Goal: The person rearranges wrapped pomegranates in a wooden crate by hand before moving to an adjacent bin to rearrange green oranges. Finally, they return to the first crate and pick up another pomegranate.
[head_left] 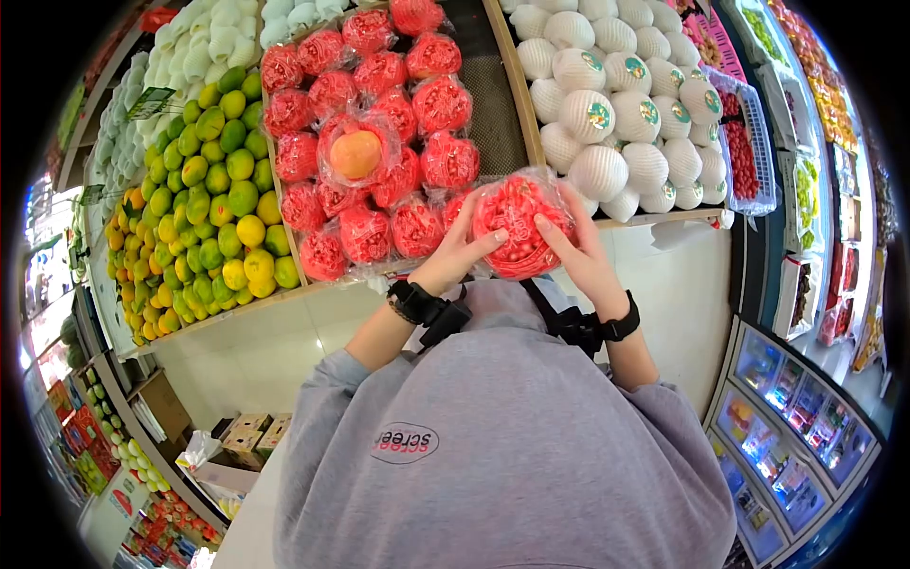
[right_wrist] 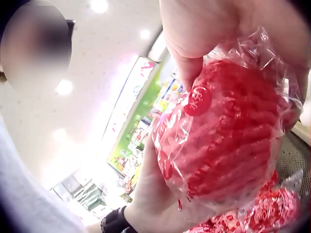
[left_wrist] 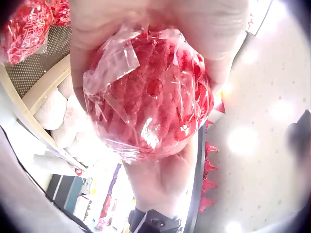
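A round red package [head_left: 524, 226] in clear plastic is held between both hands in front of the chest, over the stand's front edge. The left hand [head_left: 463, 248] grips its left side, the thumb lying on the front. On the other side the right hand [head_left: 580, 248] grips it, thumb also on the front. Red netting shows under the crinkled wrap of the package [left_wrist: 150, 97] in the left wrist view. The same package [right_wrist: 228, 131] fills much of the right wrist view, fingers around it.
Similar red packages [head_left: 365, 235] lie in rows to the left, one opened around an orange fruit [head_left: 355, 154]. Green and yellow citrus [head_left: 218, 180] is piled farther left. White-netted fruit [head_left: 599, 171] is stacked at the right, beyond a wooden divider [head_left: 519, 85] and dark matting [head_left: 488, 104].
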A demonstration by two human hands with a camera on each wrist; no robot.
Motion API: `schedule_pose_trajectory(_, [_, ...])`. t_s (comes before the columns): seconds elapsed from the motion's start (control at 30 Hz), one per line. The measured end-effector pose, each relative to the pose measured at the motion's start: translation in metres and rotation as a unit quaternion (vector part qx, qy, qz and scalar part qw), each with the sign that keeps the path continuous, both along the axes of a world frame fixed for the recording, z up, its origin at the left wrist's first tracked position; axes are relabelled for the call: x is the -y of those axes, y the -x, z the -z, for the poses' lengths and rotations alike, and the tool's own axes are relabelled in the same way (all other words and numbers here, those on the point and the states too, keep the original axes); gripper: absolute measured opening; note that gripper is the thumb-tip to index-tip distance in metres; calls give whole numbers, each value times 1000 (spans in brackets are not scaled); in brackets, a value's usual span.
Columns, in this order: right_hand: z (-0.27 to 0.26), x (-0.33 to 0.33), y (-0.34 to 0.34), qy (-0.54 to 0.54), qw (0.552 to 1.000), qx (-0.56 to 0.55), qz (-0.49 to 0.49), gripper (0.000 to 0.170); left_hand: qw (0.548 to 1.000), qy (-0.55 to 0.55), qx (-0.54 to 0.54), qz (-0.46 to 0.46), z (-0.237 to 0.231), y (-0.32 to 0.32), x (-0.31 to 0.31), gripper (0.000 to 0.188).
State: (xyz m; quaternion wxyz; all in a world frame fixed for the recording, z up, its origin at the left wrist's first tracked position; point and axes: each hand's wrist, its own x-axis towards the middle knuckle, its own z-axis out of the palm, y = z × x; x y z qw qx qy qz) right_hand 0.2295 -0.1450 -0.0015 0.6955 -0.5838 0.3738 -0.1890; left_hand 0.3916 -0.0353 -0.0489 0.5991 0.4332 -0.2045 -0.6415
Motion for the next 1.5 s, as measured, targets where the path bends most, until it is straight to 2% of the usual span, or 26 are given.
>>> schedule_pose_trajectory(0.07, [-15,2,-12,122,992,-11,-6,64,994,9,-99,-38,-3,1,0,78])
schedule_pose_trajectory(0.1, [-26,1,-21,251,967,-31,29,60,991,7,-125,-45,-11,-1,0,83])
schedule_pose_trajectory(0.2, [-58,9,-31,401,903,-149,-49,46,988,51,-122,-79,-15,-4,-1,87])
schedule_pose_trajectory(0.23, [-66,7,-38,428,892,-136,-58,30,988,50,-120,-79,-14,-7,-2,89])
schedule_pose_trajectory(0.33, [-61,7,-50,362,928,-69,-54,22,976,52,-180,-109,-21,-12,-7,86])
schedule_pose_trajectory(0.4, [-57,-1,-55,322,946,-14,-19,13,967,77,-211,-118,-22,-19,-11,83])
schedule_pose_trajectory(0.47, [-56,-12,-58,252,967,41,17,10,960,109,-231,-111,-23,-26,-17,82])
schedule_pose_trajectory(0.53, [-58,-18,-61,232,970,69,3,12,957,135,-233,-110,-30,-30,-22,75])
schedule_pose_trajectory(0.6, [-57,-24,-66,225,968,116,-4,14,954,143,-239,-112,-36,-32,-26,76])
schedule_pose_trajectory(0.67, [-57,-28,-71,204,967,152,-14,16,948,124,-254,-147,-40,-32,-30,69])
schedule_pose_trajectory(0.83, [-57,-34,-82,200,966,164,-22,17,949,96,-248,-167,-40,-37,-42,66])
schedule_pose_trajectory(0.93, [-46,-27,-75,285,950,116,-55,18,952,133,-225,-158,-48,-43,-50,66])
schedule_pose_trajectory(1.03, [-60,-23,-58,314,943,-38,-105,39,960,124,-181,-174,-50,-54,-54,63])
schedule_pose_trajectory(1.13, [-106,-15,-57,411,904,-54,-103,57,968,87,-149,-181,-60,-60,-61,67])
schedule_pose_trajectory(1.2, [-153,-12,-73,516,845,-5,-139,50,978,69,-111,-165,-62,-60,-64,68])
schedule_pose_trajectory(1.23, [-176,-15,-89,567,799,26,-197,47,982,61,-92,-156,-63,-60,-64,69])
schedule_pose_trajectory(1.33, [-178,-37,-139,616,686,79,-379,43,979,27,-144,-139,-47,-52,-64,70])
schedule_pose_trajectory(1.37, [-171,-34,-151,621,657,58,-422,42,972,40,-184,-140,-41,-53,-65,69])
schedule_pose_trajectory(1.47, [-141,-19,-176,635,577,-62,-511,40,985,25,-105,-137,-62,-50,-68,70])
schedule_pose_trajectory(1.5, [-137,-11,-175,602,602,-86,-518,38,981,27,-137,-131,-64,-53,-70,72])
